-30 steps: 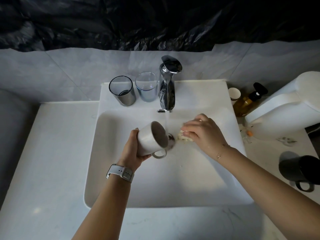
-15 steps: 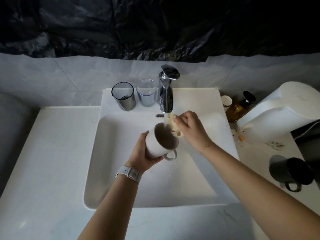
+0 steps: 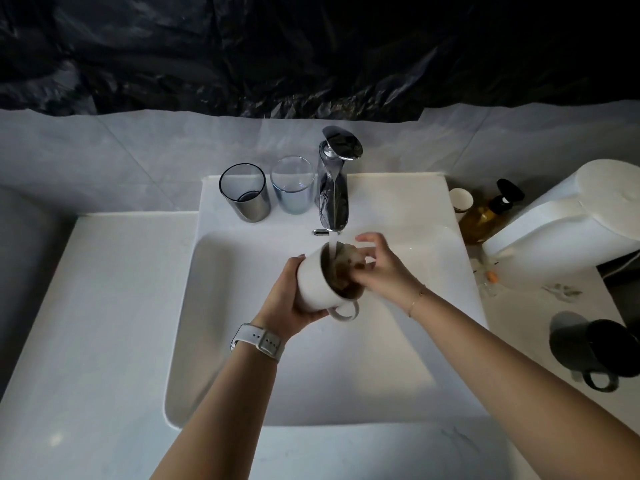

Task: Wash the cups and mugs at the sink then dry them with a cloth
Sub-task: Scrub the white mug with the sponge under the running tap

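Observation:
My left hand [image 3: 289, 294] grips a white mug [image 3: 317, 284] on its side over the white sink [image 3: 242, 341], mouth facing right, handle down. Water runs from the chrome faucet [image 3: 334, 188] into the mug's mouth. My right hand [image 3: 382, 266] holds a pale sponge [image 3: 346, 256] pushed into the mug's opening. A dark smoky glass [image 3: 246, 194] and a clear glass [image 3: 292, 185] stand on the sink's back ledge, left of the faucet. A black mug [image 3: 588, 348] lies on the counter at the right.
A brown soap bottle with a black pump [image 3: 485, 214] and a small white cup [image 3: 460, 199] stand right of the sink. A large white appliance [image 3: 571, 216] fills the right counter. Small scraps [image 3: 491, 277] lie beside it.
My right hand lifted the sponge from the basin and pushed it into the mug's mouth. My left hand raised the mug closer under the running water.

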The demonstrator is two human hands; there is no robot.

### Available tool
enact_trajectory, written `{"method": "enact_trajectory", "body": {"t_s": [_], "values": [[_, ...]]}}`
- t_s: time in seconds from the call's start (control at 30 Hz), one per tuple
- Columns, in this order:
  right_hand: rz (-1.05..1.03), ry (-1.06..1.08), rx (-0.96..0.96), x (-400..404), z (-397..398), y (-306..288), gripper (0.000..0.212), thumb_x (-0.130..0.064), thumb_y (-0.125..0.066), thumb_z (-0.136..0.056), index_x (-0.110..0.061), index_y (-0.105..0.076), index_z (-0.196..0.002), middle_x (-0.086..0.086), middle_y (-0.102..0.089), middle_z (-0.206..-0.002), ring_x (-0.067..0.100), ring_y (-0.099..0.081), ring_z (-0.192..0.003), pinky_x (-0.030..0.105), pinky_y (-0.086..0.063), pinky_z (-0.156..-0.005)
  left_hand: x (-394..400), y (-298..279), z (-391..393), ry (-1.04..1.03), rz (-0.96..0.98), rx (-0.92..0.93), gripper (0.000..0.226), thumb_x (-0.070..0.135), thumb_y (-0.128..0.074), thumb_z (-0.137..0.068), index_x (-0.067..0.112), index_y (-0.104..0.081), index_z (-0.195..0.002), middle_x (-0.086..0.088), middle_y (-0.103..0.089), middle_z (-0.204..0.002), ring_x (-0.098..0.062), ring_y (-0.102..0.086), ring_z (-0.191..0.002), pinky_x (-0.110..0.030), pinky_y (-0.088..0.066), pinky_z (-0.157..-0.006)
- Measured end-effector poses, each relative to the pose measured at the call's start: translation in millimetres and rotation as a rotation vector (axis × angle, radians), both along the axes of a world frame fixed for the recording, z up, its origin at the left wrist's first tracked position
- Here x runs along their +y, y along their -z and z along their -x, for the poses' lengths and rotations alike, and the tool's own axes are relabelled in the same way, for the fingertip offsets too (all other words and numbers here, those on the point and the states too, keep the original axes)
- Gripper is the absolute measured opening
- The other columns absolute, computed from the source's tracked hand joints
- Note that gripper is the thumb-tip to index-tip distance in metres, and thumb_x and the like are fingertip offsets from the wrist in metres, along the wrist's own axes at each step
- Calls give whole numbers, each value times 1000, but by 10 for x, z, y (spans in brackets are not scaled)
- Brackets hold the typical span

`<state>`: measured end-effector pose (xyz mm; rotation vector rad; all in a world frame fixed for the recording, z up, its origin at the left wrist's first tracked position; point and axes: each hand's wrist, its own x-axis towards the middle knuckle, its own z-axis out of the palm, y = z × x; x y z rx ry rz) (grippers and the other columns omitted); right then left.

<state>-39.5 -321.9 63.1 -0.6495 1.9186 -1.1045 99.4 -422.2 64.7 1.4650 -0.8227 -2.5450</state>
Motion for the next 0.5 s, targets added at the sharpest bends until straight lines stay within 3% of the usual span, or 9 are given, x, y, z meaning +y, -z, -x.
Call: {"method": "enact_trajectory", "body": {"t_s": [0.07, 0.13, 0.23, 0.3, 0.4, 0.5], "values": [[-118, -68, -17, -123, 53, 123, 32, -14, -66, -77, -1, -61, -106, 8, -64, -96, 15, -56, -88, 29, -46, -72, -55, -29, 43, 30, 75, -4, 28, 44, -47, -96, 22, -62, -103, -5, -72, -90, -23, -66, -88, -43, -56, -79], [-168, -139, 78, -198, 71, 174, 16, -9, -60, -83, 1, -68, -93, 2, -60, -87, 11, -50, -87, 28, -40, -71, -133, -62, 72, 66, 174, -32, 26, 45, -49, -96, 23, -63, -100, -3, -70, -93, -20, -66, -87, -43, -57, -78], [-68, -157, 246, -224, 82, 119, 8, -12, -65, -80, -16, -72, -80, -9, -64, -83, -6, -48, -82, 24, -41, -68, -285, -118, 77, 171, 347, -60, 29, 48, -50, -96, 24, -64, -103, -2, -67, -96, -18, -64, -87, -44, -57, -81], [6, -205, 344, -193, 103, 2, 17, -16, -72, -76, -28, -62, -71, -14, -60, -72, -10, -46, -73, 22, -39, -62, -360, -169, 80, 252, 500, -82, 29, 47, -52, -96, 23, -66, -102, -2, -67, -92, -18, -63, -83, -38, -57, -75], [71, -314, 490, -128, 145, -115, 17, -22, -79, -75, -17, -65, -83, -8, -60, -68, 7, -53, -69, 26, -33, -57, -435, -222, 112, 282, 705, -159, 21, 43, -59, -91, 25, -69, -89, 1, -67, -86, -19, -62, -81, -35, -54, -74], [92, -353, 578, -50, 209, -153, 30, -25, -79, -76, -8, -68, -98, 1, -71, -85, 18, -62, -76, 25, -37, -62, -473, -246, 149, 295, 816, -257, 30, 59, -60, -72, 34, -71, -83, 3, -72, -93, -20, -67, -92, -41, -56, -89]]}}
